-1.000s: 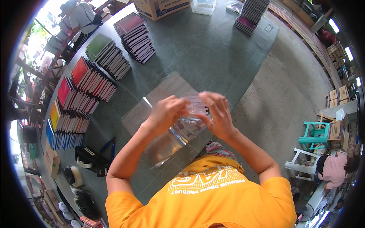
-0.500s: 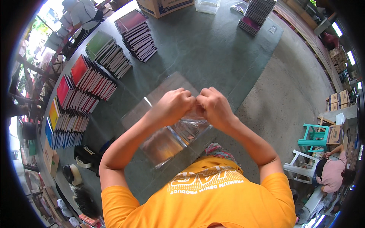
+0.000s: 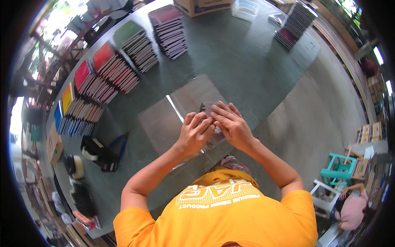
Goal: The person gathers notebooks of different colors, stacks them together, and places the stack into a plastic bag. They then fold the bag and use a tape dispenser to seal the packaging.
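Both touch the spiral-bound notebook (image 3: 209, 107): left hand (image 3: 196, 131) curled, grip unclear; right hand (image 3: 234, 126) flattened. Clear plastic sleeves (image 3: 159, 123) lie left of it.

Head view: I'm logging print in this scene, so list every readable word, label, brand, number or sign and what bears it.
Orange shirt: bold white lettering, upside down; not copied here.
Cardboard box: dark print, too blurred to read.
Black tape dispenser: pale label, too small.
Notebook stacks: none legible.
Small bound pad at the hands: none legible.
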`<act>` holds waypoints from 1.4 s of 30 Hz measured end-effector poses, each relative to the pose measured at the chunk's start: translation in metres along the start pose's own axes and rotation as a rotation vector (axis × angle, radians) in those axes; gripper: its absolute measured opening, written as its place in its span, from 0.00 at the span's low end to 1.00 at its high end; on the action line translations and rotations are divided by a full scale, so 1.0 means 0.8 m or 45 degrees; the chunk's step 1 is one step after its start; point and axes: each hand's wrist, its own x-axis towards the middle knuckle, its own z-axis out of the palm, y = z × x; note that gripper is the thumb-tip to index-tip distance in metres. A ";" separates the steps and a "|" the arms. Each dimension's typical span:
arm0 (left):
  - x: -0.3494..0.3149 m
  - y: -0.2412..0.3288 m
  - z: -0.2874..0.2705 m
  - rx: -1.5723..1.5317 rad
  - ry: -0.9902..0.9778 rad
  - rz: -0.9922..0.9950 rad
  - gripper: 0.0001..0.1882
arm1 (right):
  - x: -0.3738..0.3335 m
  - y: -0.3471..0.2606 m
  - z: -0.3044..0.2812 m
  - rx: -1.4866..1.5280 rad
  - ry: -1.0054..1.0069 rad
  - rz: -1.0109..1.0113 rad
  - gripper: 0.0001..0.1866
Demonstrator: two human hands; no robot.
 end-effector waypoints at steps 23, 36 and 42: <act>-0.336 -0.071 -0.252 0.582 1.114 -2.116 0.19 | -0.013 0.011 0.018 -0.224 0.005 -0.270 0.16; -0.200 0.035 -0.202 -0.130 0.606 -2.198 0.12 | -0.018 0.021 0.028 -0.193 0.089 -0.281 0.26; -0.003 0.082 -0.046 -1.323 0.538 -1.870 0.15 | -0.016 0.014 0.024 -0.010 0.164 -0.235 0.37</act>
